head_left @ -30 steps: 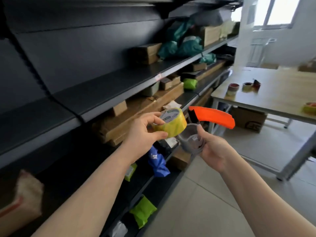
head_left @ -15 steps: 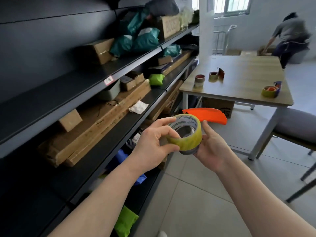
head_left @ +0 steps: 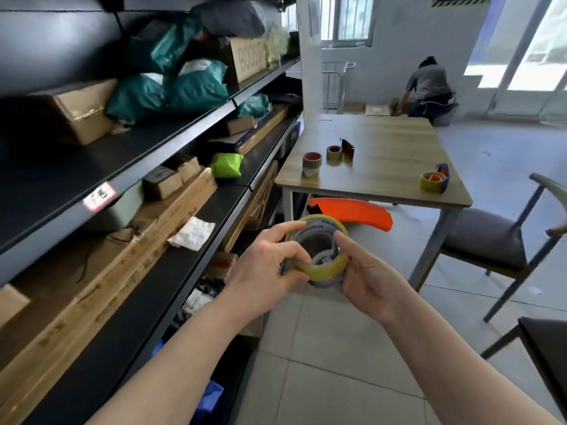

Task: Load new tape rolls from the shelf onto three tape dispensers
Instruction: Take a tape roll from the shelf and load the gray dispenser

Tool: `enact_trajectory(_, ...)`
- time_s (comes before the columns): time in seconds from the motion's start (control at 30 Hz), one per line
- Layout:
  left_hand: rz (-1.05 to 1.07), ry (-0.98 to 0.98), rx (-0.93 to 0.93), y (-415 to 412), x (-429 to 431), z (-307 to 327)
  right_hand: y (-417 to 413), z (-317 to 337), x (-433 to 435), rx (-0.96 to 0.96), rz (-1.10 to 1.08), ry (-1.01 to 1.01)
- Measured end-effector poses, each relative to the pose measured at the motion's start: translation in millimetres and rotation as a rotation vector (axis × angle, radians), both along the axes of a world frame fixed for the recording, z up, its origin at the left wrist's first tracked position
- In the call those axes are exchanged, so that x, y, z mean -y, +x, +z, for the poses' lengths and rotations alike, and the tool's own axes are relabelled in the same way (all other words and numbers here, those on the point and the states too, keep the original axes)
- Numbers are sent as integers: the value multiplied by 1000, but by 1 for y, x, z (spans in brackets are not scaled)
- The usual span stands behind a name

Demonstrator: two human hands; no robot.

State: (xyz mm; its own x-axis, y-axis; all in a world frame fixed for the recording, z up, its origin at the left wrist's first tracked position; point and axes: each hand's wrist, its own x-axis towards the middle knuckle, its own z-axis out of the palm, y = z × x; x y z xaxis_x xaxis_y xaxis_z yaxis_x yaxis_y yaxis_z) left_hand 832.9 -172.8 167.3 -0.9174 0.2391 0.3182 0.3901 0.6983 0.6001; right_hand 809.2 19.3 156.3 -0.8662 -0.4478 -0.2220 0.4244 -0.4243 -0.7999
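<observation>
A yellowish clear tape roll (head_left: 319, 265) sits over the grey hub of an orange-handled tape dispenser (head_left: 352, 211) at chest height in front of the shelf. My left hand (head_left: 270, 265) grips the roll from the left, fingers curled over its rim. My right hand (head_left: 365, 277) holds the dispenser from the right, its thumb laid across the roll's core. On the wooden table (head_left: 383, 167) stand two tape rolls (head_left: 312, 162) (head_left: 334, 153), a dark red dispenser (head_left: 347, 147) and a blue dispenser with a yellow roll (head_left: 435, 180).
The black shelf unit (head_left: 184, 240) along the left carries cardboard boxes, teal bags and a green parcel (head_left: 226, 165). A grey cushioned chair (head_left: 484, 240) stands right of the table. A person (head_left: 429, 90) bends over boxes at the far wall.
The roll has come from beside the dispenser onto its hub, and my right thumb now lies across the core. My view has swung right toward the table.
</observation>
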Motion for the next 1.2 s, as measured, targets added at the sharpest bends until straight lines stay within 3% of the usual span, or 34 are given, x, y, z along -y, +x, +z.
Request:
enact_trajectory(0.1, -69, 97, 99, -35, 9, 0, -27, -6, 7, -8, -57, 21)
enact_trajectory(0.2, -31, 441, 250, -62, 11, 2, -45, -14, 8, -8, -118, -15)
enact_trajectory(0.27, 23, 618, 407, -80, 10, -1, -52, -18, 6, -2, -154, -47)
enact_trajectory(0.4, -81, 746, 836, -113, -9, -15, -72, -21, -7, -42, -191, -35)
enact_trajectory(0.47, -116, 821, 928, -127, -26, -20, -86, -23, -16, -53, -204, -37)
enact_trajectory(1.2, 63, 961, 850, -350, -176, -16, -326, -27, -166, 28, -140, 42)
